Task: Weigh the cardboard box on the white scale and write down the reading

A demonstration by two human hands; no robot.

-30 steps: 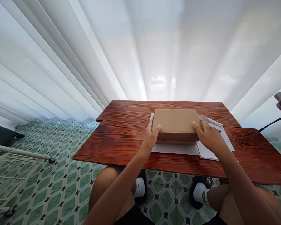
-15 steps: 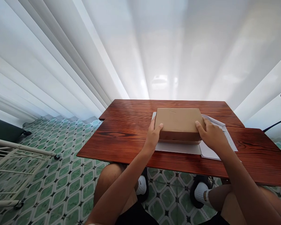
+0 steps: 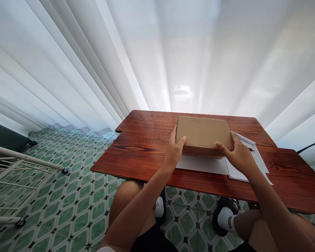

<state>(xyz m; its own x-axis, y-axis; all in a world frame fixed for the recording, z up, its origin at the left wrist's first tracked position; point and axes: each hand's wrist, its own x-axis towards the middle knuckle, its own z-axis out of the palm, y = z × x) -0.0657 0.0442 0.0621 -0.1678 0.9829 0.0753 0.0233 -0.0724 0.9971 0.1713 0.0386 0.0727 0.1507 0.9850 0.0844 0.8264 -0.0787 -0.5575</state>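
Note:
A brown cardboard box (image 3: 203, 131) with a flat, unbroken top is held between both hands above white papers on the wooden table. My left hand (image 3: 174, 148) grips its left end, thumb on the front edge and fingers along the side. At the right end, my right hand (image 3: 238, 154) clasps the box, its thumb at the front top edge and its fingers around the side. White sheets (image 3: 202, 164) lie beneath, partly covered by the box. Right of it, a paper with handwriting (image 3: 261, 161) and a dark pen (image 3: 250, 149) show past my right hand.
The reddish-brown table (image 3: 144, 150) has a stepped outline at left and right. White curtains (image 3: 147, 52) hang close behind it. A cream metal rack on casters (image 3: 23, 164) stands on the green tiled floor at left. A black cable (image 3: 311, 145) runs at far right.
The box has shifted slightly up and tilted a little in both hands, its near side now showing less. The whole view has turned slightly, moving the table a little to the right.

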